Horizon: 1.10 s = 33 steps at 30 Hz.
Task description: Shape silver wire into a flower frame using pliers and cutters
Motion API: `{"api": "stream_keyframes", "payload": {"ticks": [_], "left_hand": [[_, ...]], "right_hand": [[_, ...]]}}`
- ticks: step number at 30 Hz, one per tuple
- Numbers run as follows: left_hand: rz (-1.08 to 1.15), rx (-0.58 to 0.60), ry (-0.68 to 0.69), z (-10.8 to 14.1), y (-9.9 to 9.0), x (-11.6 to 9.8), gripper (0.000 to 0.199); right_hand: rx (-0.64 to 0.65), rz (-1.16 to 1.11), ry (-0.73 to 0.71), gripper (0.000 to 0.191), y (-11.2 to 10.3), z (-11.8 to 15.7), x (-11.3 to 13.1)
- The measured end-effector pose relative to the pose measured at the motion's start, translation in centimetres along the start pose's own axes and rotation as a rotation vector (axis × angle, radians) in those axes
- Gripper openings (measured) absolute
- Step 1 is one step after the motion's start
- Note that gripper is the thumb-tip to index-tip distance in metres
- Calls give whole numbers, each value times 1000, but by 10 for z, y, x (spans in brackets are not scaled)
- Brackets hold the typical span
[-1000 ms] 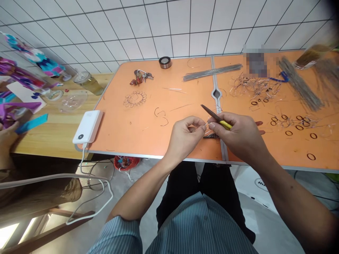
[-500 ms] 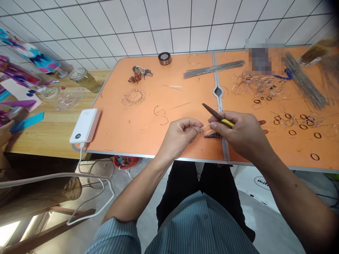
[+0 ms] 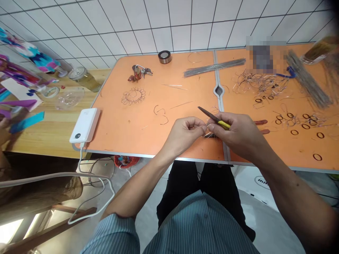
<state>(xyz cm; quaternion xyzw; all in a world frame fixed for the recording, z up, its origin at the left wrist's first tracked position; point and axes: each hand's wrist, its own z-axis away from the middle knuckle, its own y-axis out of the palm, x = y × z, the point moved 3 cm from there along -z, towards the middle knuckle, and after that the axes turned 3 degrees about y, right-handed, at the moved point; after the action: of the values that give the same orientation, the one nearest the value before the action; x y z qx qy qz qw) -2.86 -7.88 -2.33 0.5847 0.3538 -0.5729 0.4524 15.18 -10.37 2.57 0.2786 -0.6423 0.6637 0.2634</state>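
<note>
My left hand [image 3: 185,134] is closed in a pinch on a thin piece of wire [image 3: 207,126], most of which the fingertips hide. Against its fingertips rest the thumb and fingers of my right hand [image 3: 237,131], also at the wire. Held in that right hand is a slim tool with a dark pointed end and a yellow grip [image 3: 224,124], its tip pointing up and left. Under my hands lie pliers with red handles [image 3: 261,122]; their dark jaws show partly below the fingertips.
A wire ring of loops [image 3: 133,96], keys [image 3: 141,72] and a tape roll [image 3: 164,56] lie on the orange table [image 3: 137,130]. Wire bundles [image 3: 214,67], tangled wire [image 3: 255,83] and several dark rings [image 3: 317,157] are rightward. A white power bank [image 3: 85,125] sits left.
My left hand has shifted right, and the fingertips of both hands now meet. The tool's tip has moved left and slightly down. More of the pliers' red handles shows.
</note>
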Motion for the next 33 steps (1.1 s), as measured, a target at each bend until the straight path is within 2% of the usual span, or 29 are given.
{"api": "stream_keyframes", "payload": {"ticks": [5,10,14,19,21,23,26,27,30,33], "left_hand": [[-63,-83,12,3,2,1,16],[-63,-141,53,5,-1,-3,16],[-41,-207,74,5,-2,-6,14],[-1,-216,109,5,0,-6,13],[-5,-215,114,5,0,-7,12],[-33,-207,106,6,0,-8,12],[-129,-139,84,6,0,-13,13],[-171,-103,80,6,0,-16,12],[-294,-18,105,4,-1,-29,9],[-407,60,132,3,-1,-43,13]], "right_hand": [[-14,-36,-29,13,0,3,-2],[-155,3,-69,15,-10,21,-3],[-143,49,-108,28,-8,42,-7],[-113,138,-69,40,3,57,-12],[-130,155,-88,38,4,58,-12],[-185,159,-135,27,2,55,-10],[-363,218,-268,6,-11,45,-3],[-431,255,-334,5,-16,40,1],[-334,285,-463,17,-27,23,12],[-139,359,-427,16,-34,9,18]]}}
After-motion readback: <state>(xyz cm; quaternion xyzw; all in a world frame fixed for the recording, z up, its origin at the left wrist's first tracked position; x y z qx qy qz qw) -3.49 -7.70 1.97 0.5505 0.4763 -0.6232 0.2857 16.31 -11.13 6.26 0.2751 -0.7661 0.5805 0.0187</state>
